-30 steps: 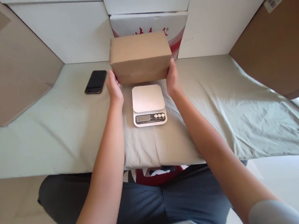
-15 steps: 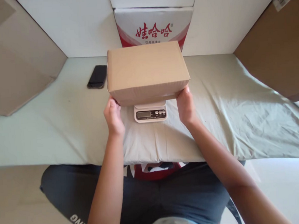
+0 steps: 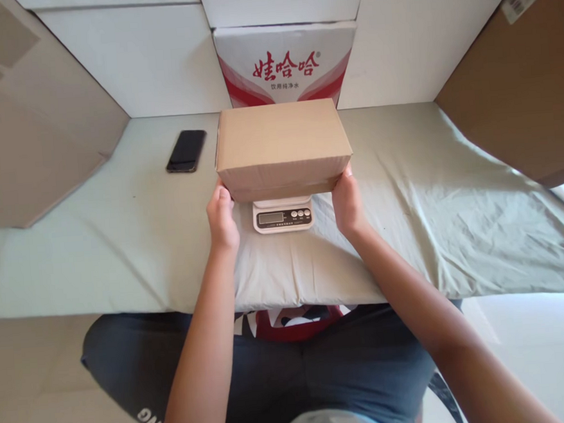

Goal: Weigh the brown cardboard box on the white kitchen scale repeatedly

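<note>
A brown cardboard box [image 3: 281, 134] is held between my two hands over a small white digital scale [image 3: 283, 218]. My left hand [image 3: 222, 217] grips its near left corner, thumb on the side and the other fingers hidden beneath. At the near right corner my right hand [image 3: 347, 200] holds it the same way. The box covers most of the scale's platform; only the front panel with a blank-looking display and several buttons shows. I cannot tell whether the box's underside touches the platform.
A black smartphone [image 3: 186, 151] lies left of the box on the pale green cloth [image 3: 96, 250]. Behind stands a white and red carton [image 3: 285, 63] among white boxes. Large brown cartons [image 3: 38, 119] flank the left side and the right [image 3: 519, 85].
Both hands have lowered the cardboard box nearer to the scale, and it looks smaller. More of the phone and of the carton behind now shows. The camera view has shifted slightly.
</note>
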### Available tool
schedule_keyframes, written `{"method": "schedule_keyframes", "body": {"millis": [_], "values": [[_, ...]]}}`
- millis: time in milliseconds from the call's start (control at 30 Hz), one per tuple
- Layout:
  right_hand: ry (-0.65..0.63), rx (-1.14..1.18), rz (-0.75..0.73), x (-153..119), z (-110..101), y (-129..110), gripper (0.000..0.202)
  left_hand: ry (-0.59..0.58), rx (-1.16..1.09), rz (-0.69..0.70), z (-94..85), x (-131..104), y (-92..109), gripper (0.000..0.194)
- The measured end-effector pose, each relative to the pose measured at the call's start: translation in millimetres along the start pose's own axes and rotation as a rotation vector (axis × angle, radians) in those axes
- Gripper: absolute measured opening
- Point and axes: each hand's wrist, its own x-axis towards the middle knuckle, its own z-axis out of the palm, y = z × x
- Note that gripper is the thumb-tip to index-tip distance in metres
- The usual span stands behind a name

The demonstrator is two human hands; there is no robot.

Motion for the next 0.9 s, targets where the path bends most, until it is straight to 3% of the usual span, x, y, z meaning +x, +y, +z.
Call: {"method": "schedule_keyframes", "body": {"millis": [333,600,767,900], "values": [[0.007,-0.016,0.033,-2,3,-8,0.072,0.005,0.029,0.012,-1.3,2,-6,0.076],[0.044,-0.011,-0.006,7,1,15,0.073,-0.011,0.073,0.068,-2.6,4,-5,0.077],[0.269,0.023,-0.027,18,-32,26,0.074,0.136,0.101,0.152,-8.6,8,-3,0.08],[0.291,0.012,0.009,30,-58,40,0.083,0.14,0.129,0.11,-10.3,10,-6,0.083]]}}
